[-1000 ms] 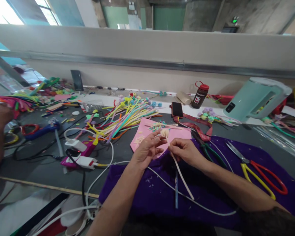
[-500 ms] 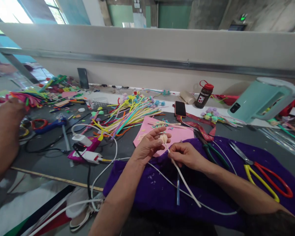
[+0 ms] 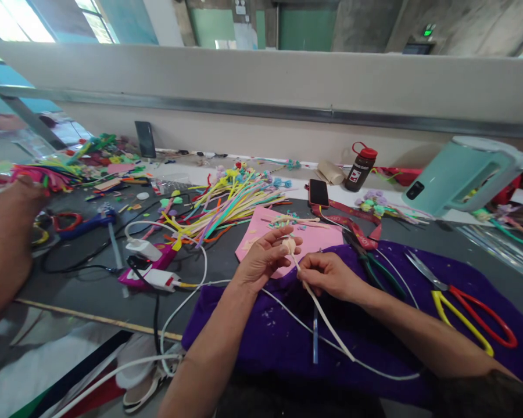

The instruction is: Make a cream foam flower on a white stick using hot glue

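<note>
Between the thumb and fingers of my left hand [image 3: 265, 255] is a small cream flower head [image 3: 289, 246]. Its long cream stem [image 3: 326, 322] runs down to the right, and my right hand [image 3: 326, 275] pinches it just below the flower. Both hands are over a purple cloth [image 3: 261, 337] in front of a pink sheet [image 3: 248, 238]. On that sheet lie small teal flowers [image 3: 287, 219] with pale stems. A clear blue stick [image 3: 315, 337] rests on the cloth below my right hand.
Scissors [image 3: 466, 307] and green-handled pliers [image 3: 377, 264] lie to the right. A bundle of coloured stems [image 3: 226, 209], a power strip [image 3: 150, 270] with cables and a blue glue gun [image 3: 89, 223] are leftward. Behind stand a bottle [image 3: 361, 168] and kettle [image 3: 457, 177]. Another person's hand [image 3: 15, 200] is far left.
My hands keep nearly the same grip on the cream flower and its stem. The view has shifted very slightly; little else differs.
</note>
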Demonstrator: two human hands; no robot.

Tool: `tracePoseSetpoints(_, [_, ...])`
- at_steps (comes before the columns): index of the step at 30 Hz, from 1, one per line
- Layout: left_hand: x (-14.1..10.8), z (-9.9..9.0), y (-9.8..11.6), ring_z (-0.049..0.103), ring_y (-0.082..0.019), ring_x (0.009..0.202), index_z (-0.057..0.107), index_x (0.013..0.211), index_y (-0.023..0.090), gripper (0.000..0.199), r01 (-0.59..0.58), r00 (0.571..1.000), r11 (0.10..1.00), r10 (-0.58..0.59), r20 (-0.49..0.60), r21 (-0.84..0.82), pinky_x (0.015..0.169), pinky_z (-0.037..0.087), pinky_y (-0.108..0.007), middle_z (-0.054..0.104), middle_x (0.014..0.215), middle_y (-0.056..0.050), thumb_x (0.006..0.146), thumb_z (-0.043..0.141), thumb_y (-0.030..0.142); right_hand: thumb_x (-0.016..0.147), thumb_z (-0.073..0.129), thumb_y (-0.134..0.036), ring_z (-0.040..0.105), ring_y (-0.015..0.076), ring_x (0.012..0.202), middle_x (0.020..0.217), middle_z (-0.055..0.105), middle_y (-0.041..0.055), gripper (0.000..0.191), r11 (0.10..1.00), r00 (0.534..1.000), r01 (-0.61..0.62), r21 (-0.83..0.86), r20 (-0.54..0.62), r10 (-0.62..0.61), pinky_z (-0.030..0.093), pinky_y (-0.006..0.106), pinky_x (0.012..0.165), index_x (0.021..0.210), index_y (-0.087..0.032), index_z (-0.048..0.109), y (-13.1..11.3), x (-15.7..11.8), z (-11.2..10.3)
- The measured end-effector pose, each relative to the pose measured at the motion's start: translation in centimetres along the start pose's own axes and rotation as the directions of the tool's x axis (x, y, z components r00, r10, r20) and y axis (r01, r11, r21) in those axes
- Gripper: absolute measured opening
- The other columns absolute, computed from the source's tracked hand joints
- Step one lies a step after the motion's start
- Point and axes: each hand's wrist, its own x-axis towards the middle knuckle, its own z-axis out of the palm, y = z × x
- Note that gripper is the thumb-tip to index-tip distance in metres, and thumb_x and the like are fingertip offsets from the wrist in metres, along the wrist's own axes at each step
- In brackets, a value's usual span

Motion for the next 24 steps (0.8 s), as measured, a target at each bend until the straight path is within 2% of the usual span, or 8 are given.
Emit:
tracePoseSetpoints(3, [-0.1,0.3,0.1,0.061,-0.02,0.092,0.057,0.113,0.021,0.056,-0.001,0.999,1.0,0.002,0.033,-0.029,0.06,0.049,-0.022,0.059,0.115,-0.01,0.059,0.074,0.023,0.08,0.052,-0.033,0.044,0.0064,0.04,0.052,0.051,-0.0049,0.02,1.0,0.999,0.02,0.001,-0.033,-0.02,0.034,0.019,0.041,0.068,-0.017,0.051,0.0,0.1,-0.2])
tracePoseSetpoints(5, [0.0,0.6,-0.2,0.058,-0.022,0.097,0.058,0.11,0.02,0.055,0.008,0.999,0.999,-0.006,0.036,-0.047,0.064,0.049,-0.024,0.058,0.116,-0.01,0.058,0.075,0.025,0.081,0.05,-0.035,0.043,0.0068,0.04,0.051,0.05,-0.0051,0.022,0.999,0.995,0.041,-0.017,-0.093,-0.042,0.034,0.019,0.041,0.068,-0.018,0.049,-0.1,0.1,-0.4])
tracePoseSetpoints(7, [0.2,0.8,-0.8,0.059,-0.018,0.089,0.064,0.099,0.017,0.043,0.028,1.0,0.999,-0.029,-0.011,-0.027,0.063,0.048,-0.023,0.062,0.104,-0.009,0.059,0.074,0.025,0.082,0.049,-0.035,0.042,0.0072,0.04,0.051,0.048,-0.0051,0.022,0.994,0.984,0.059,-0.087,-0.161,-0.072,0.034,0.02,0.042,0.067,-0.018,0.048,-0.2,0.3,-0.5])
tracePoseSetpoints(9, [0.5,0.9,-1.6,0.059,-0.012,0.072,0.067,0.087,0.015,0.03,0.055,0.995,0.998,-0.054,-0.085,0.005,0.058,0.045,-0.02,0.064,0.087,-0.006,0.059,0.074,0.025,0.081,0.049,-0.032,0.042,0.0076,0.042,0.051,0.047,-0.0047,0.021,0.97,0.966,0.088,-0.227,-0.218,-0.139,0.032,0.02,0.043,0.065,-0.018,0.049,-0.2,0.4,-0.5])
tracePoseSetpoints(12, [0.9,1.0,-2.5,0.053,-0.007,0.057,0.068,0.078,0.013,0.026,0.078,0.982,0.997,-0.075,-0.173,0.016,0.051,0.04,-0.018,0.062,0.072,-0.002,0.057,0.076,0.027,0.079,0.049,-0.026,0.039,0.0081,0.047,0.052,0.045,-0.0037,0.02,0.892,0.931,0.143,-0.43,-0.247,-0.268,0.03,0.02,0.046,0.061,-0.018,0.05,0.0,0.5,-0.3])
tracePoseSetpoints(14, [1.1,1.0,-2.8,0.052,-0.007,0.054,0.068,0.075,0.013,0.027,0.084,0.977,0.996,-0.082,-0.196,0.003,0.049,0.038,-0.017,0.062,0.068,-0.002,0.055,0.078,0.028,0.078,0.049,-0.024,0.039,0.0084,0.048,0.052,0.046,-0.0034,0.019,0.864,0.921,0.155,-0.48,-0.246,-0.302,0.03,0.02,0.047,0.06,-0.017,0.05,0.2,0.6,-0.1])
tracePoseSetpoints(18, [1.1,0.9,-2.8,0.051,-0.007,0.051,0.068,0.074,0.012,0.027,0.096,0.977,0.995,-0.098,-0.187,-0.022,0.047,0.036,-0.017,0.06,0.063,-0.001,0.054,0.078,0.028,0.078,0.048,-0.022,0.04,0.0085,0.048,0.052,0.046,-0.0036,0.018,0.88,0.925,0.145,-0.451,-0.253,-0.282,0.031,0.02,0.047,0.061,-0.018,0.048,0.4,0.8,0.1])
tracePoseSetpoints(24, [1.2,0.8,-2.6,0.051,-0.006,0.054,0.066,0.072,0.011,0.022,0.051,0.984,0.994,-0.067,-0.164,-0.098,0.044,0.035,-0.016,0.06,0.067,-0.001,0.057,0.076,0.025,0.08,0.048,-0.028,0.041,0.0077,0.044,0.05,0.045,-0.0048,0.022,0.942,0.963,0.073,-0.327,-0.224,-0.152,0.032,0.019,0.043,0.06,-0.018,0.047,0.5,0.9,0.4])
